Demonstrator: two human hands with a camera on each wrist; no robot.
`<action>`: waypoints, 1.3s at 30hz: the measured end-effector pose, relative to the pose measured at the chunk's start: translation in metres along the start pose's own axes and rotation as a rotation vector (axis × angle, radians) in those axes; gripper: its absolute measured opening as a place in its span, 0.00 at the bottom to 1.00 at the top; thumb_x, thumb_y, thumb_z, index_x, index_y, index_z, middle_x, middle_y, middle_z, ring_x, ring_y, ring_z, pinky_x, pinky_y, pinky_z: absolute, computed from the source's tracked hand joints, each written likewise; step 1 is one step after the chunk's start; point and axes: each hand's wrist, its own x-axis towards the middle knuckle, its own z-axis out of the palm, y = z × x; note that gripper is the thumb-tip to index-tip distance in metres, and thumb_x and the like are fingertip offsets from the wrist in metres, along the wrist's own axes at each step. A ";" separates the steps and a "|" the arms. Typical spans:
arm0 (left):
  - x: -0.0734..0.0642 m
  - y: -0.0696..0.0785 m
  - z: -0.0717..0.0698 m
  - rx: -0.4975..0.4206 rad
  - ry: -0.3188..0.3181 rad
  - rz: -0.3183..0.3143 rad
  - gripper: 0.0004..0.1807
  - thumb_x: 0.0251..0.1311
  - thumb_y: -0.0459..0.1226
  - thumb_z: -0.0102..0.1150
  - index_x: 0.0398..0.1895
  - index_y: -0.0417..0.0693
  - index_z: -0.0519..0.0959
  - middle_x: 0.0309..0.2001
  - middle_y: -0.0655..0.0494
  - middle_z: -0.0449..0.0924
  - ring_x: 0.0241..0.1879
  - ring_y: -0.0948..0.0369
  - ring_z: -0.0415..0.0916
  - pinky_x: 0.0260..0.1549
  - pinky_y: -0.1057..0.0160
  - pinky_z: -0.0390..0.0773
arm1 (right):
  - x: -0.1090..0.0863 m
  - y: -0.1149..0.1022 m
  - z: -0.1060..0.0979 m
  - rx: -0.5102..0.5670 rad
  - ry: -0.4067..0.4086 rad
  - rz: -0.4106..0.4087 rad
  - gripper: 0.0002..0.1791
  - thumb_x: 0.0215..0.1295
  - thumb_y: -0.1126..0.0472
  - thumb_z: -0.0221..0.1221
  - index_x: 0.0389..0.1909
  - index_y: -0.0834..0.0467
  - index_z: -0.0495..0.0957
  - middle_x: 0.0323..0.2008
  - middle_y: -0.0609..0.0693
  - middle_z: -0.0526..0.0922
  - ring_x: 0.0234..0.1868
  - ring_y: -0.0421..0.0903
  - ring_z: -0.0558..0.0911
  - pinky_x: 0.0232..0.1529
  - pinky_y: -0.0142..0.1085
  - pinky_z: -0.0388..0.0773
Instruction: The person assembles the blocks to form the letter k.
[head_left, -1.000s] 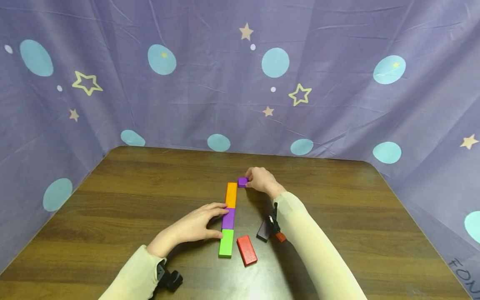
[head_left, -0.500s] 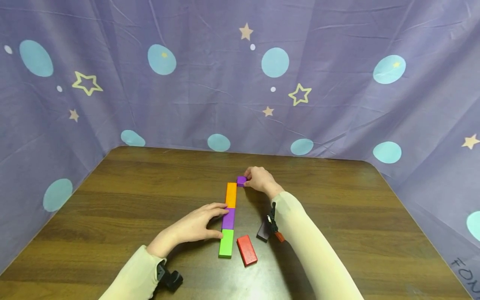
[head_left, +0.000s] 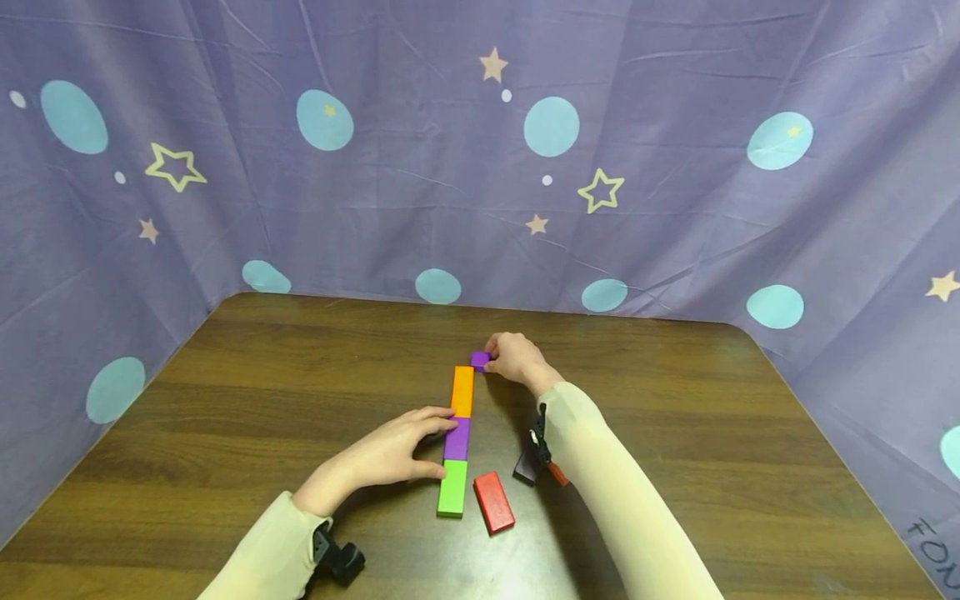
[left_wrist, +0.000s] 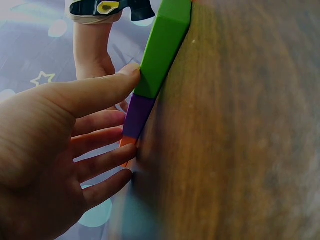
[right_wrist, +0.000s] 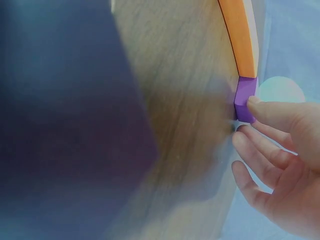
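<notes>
Pinching small purple block (head_left: 478,361) with right hand (head_left: 515,359), at orange block (head_left: 463,389)'s far end. Touching long purple block (head_left: 457,443) and green block (head_left: 452,492) with unclenched left hand (head_left: 386,450) — three seemingly lined up. Apparently unplaced, nearer than right hand — red block (head_left: 494,502), dark block (head_left: 526,469), orange-red block (head_left: 558,474).

Right of a block row (head_left: 458,442), loose blocks (head_left: 493,503) lie on the table (head_left: 337,367).

A starry cloth (head_left: 420,192) is enclosing 3 sides of a brown table (head_left: 697,433), making this a curtained-off booth; it is hiding the room beyond.
</notes>
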 end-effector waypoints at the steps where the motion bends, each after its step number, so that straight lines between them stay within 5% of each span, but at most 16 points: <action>1: 0.000 0.000 0.000 -0.001 -0.001 -0.003 0.35 0.49 0.49 0.64 0.60 0.45 0.69 0.64 0.48 0.63 0.62 0.50 0.61 0.59 0.49 0.62 | 0.000 0.000 0.000 0.002 0.000 -0.001 0.15 0.53 0.56 0.64 0.42 0.55 0.79 0.38 0.47 0.84 0.41 0.45 0.80 0.45 0.40 0.75; 32: 0.000 -0.004 0.003 0.021 0.056 0.055 0.35 0.46 0.48 0.66 0.58 0.42 0.71 0.61 0.47 0.66 0.60 0.48 0.64 0.56 0.48 0.66 | 0.004 -0.012 0.006 -0.010 -0.010 -0.034 0.13 0.61 0.61 0.55 0.46 0.57 0.77 0.43 0.51 0.82 0.45 0.46 0.79 0.48 0.39 0.75; 39: 0.001 -0.002 0.002 0.003 0.028 0.025 0.35 0.47 0.47 0.66 0.59 0.44 0.70 0.63 0.49 0.65 0.61 0.50 0.63 0.57 0.49 0.64 | 0.004 -0.015 0.009 -0.023 0.009 -0.039 0.13 0.61 0.60 0.56 0.46 0.57 0.78 0.42 0.50 0.82 0.44 0.46 0.80 0.46 0.39 0.76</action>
